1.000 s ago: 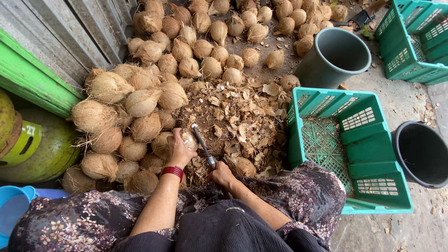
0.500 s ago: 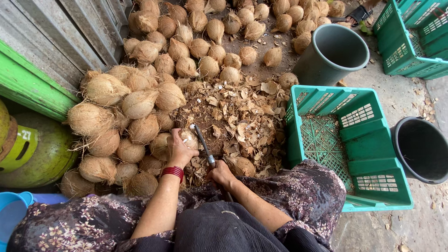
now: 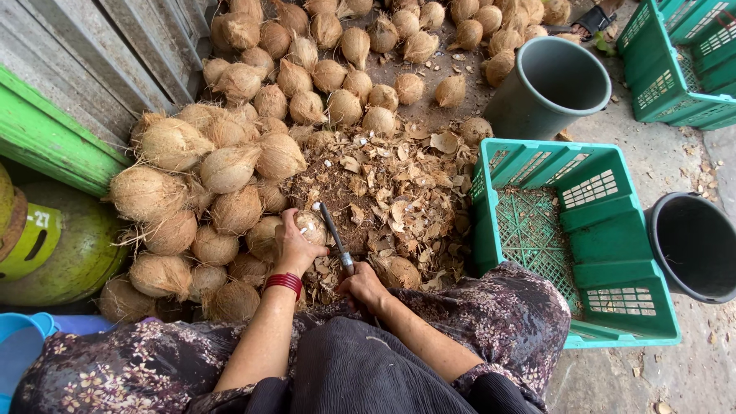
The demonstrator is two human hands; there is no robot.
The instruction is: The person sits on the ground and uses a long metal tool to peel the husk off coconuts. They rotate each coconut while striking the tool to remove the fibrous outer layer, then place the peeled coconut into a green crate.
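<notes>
Coconut (image 3: 310, 227) at lower centre of frame, on ground beside husk-chip heap (image 3: 383, 207). Left hand (image 3: 295, 247) grip clamped over it. Right hand (image 3: 362, 285) grip closed round knife (image 3: 336, 238), blade against shell. Step judged: husk trimming. Next stroke needs firm hold, fingers clear.

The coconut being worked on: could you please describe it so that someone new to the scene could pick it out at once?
Start at the big heap of husked coconuts beside the green crate. At the heap's near edge, by the patch of shell chips, sits the coconut. It alone is gripped by the left hand, with the blade of the knife in the right hand against it.
</notes>
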